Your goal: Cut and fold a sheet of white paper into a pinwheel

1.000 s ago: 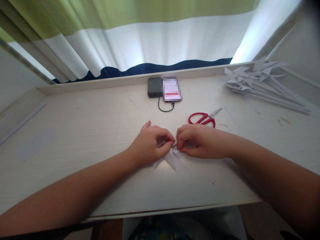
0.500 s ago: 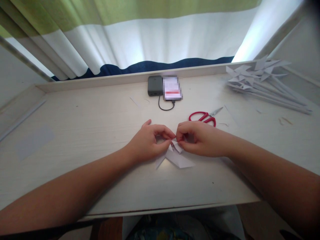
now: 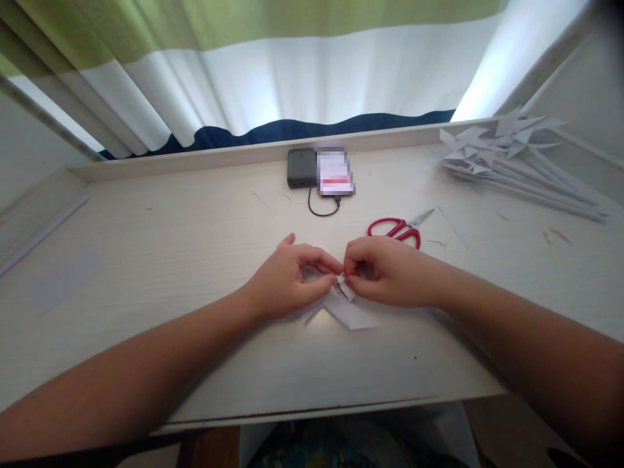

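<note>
Between my hands, a folded white paper pinwheel (image 3: 350, 312) lies low over the white desk, its pointed flaps spread towards me. My left hand (image 3: 299, 276) pinches its left side near the centre with thumb and fingertips. From the right, my right hand (image 3: 383, 270) is closed with thumb and index finger on the paper's centre, its other fingers curled in. The fingertips of both hands nearly meet and hide the middle of the paper. Red-handled scissors (image 3: 397, 227) lie partly open just beyond my right hand.
A dark power bank (image 3: 301, 168) and a phone (image 3: 335, 171), joined by a short cable, stand near the desk's back ledge. Several paper pinwheels on sticks (image 3: 507, 156) are piled at the back right. A paper sheet (image 3: 65, 279) and a paper stick (image 3: 43, 237) lie at left.
The fingertips have shifted slightly at the paper's centre, and a small flap there is turned a little. My left thumb covers a bit more of the paper. Everything else stays put.
</note>
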Available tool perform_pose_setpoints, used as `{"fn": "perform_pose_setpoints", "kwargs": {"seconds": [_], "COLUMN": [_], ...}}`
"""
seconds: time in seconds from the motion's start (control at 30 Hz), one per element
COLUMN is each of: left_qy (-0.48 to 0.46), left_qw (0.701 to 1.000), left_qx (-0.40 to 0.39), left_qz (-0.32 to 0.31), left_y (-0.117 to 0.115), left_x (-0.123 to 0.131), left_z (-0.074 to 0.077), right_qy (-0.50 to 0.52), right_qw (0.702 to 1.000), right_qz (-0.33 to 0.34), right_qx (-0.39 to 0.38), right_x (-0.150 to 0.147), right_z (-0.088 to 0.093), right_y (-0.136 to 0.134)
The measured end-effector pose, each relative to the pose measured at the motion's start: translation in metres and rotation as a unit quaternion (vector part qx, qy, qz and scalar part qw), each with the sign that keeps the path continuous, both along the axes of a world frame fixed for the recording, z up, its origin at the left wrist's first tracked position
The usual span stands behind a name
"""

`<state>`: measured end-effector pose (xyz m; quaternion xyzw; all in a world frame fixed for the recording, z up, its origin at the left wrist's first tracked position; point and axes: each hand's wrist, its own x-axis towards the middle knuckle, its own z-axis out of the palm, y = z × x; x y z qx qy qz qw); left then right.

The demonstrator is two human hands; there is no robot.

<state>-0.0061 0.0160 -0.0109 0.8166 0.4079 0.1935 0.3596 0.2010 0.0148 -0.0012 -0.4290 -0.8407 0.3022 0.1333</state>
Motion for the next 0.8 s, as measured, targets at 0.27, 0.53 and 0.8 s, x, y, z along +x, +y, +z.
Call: {"fn": "perform_pose_setpoints", "kwargs": {"seconds": [0.27,0.53,0.8], "left_qy": [0.0,-0.008,0.015], "left_qw": [1.0,1.0,0.997], "left_qx": [-0.003,0.018,0.063], "left_qz": [0.016,-0.008,-0.045], "left_y": [0.0001,-0.0033,-0.0058], "left_x": [0.001,0.0016,0.0011], "left_z": [-0.0015,0.0014,0.0033], "right_qy": [0.015,0.054,0.075], "right_qw": [1.0,0.998,0.993], "right_qz": [0.004,0.041,0.087], "right_qx": [0.01,-0.015,-0.036], "right_x": [0.0002,0.0029,0.0046], "right_z": [-0.0006,0.0013,0.0009], "right_y": [-0.0004,0.0018,0.0037]}}
